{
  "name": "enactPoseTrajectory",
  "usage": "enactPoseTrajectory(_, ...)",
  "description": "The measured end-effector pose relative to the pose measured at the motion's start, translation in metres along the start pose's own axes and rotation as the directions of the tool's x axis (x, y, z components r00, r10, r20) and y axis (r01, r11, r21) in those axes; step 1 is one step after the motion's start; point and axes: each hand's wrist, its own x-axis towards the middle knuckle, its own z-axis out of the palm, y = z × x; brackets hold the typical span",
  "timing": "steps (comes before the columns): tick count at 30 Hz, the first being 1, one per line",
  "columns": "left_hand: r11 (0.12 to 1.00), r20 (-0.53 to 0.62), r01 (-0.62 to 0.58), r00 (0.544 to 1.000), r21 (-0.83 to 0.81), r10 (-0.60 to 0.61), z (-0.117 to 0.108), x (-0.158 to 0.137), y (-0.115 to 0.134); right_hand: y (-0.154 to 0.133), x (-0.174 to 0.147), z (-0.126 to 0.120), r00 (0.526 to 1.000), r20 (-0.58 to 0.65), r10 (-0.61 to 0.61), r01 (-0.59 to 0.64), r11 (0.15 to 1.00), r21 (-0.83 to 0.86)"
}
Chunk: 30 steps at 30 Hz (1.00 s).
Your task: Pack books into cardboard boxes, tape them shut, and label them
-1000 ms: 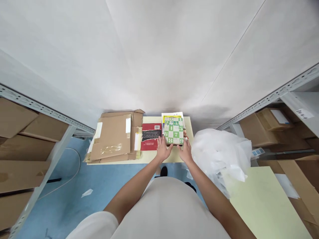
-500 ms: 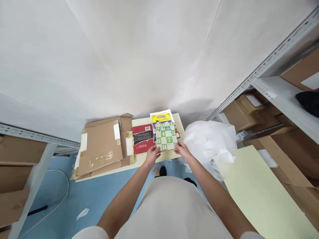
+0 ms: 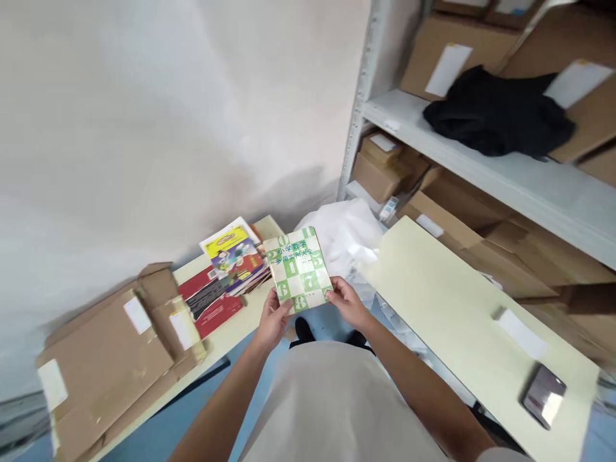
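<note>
Between my two hands I hold a green-and-white checkered book with large numerals on its cover, front side up. My left hand pinches its lower left corner, thumb on top. At the lower right corner my right hand grips it the same way. Left of the held book lies a stack topped by a yellow and purple book. Partly under that stack is a red book with a black panel.
Flattened cardboard boxes cover the left part of the narrow table. White plastic wrap is heaped beyond the held book. On the right table lie a phone and a white paper. A shelf bears boxes and black cloth.
My view has turned to the right. The green-and-white book has come away from the stack, carried right by both hands. The yellow and purple book beneath it is now uncovered.
</note>
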Motion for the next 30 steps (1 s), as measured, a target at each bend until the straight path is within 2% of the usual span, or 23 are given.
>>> enactPoseTrajectory(3, 0.998, 0.137, 0.012, 0.99, 0.06, -0.02, 0.06, -0.001, -0.006, 0.0, -0.039, -0.048, 0.994, -0.102, -0.035, 0.043, 0.996, 0.082)
enactPoseTrajectory(6, 0.99, 0.266, 0.047, 0.961, 0.134, -0.082, 0.118, -0.003, -0.02, 0.006, -0.079, -0.098, 0.975, -0.218, -0.047, 0.089, 0.978, 0.186)
enactPoseTrajectory(11, 0.957, 0.398, 0.167, 0.882, 0.238, -0.253, 0.202, -0.008, -0.047, 0.012, -0.14, -0.171, 0.948, -0.317, 0.026, 0.083, 0.942, 0.326)
enactPoseTrajectory(15, 0.922, 0.471, 0.224, 0.807, 0.316, -0.357, 0.255, -0.014, -0.069, 0.008, -0.174, -0.221, 0.879, -0.476, 0.016, 0.18, 0.914, 0.363)
enactPoseTrajectory(18, 0.899, 0.526, 0.231, 0.746, 0.372, -0.409, 0.284, -0.017, -0.085, 0.001, -0.189, -0.254, 0.82, -0.571, 0.044, 0.249, 0.87, 0.424)
enactPoseTrajectory(22, 0.861, 0.57, 0.21, 0.673, 0.464, -0.471, 0.306, -0.015, -0.1, -0.007, -0.196, -0.285, 0.738, -0.671, 0.066, 0.294, 0.865, 0.408)
enactPoseTrajectory(26, 0.819, 0.558, 0.147, 0.664, 0.555, -0.498, 0.318, -0.006, -0.109, -0.011, -0.191, -0.298, 0.633, -0.767, 0.107, 0.286, 0.888, 0.36)
enactPoseTrajectory(30, 0.8, 0.556, 0.124, 0.657, 0.587, -0.509, 0.325, 0.01, -0.112, -0.011, -0.177, -0.299, 0.531, -0.844, 0.077, 0.334, 0.896, 0.292)
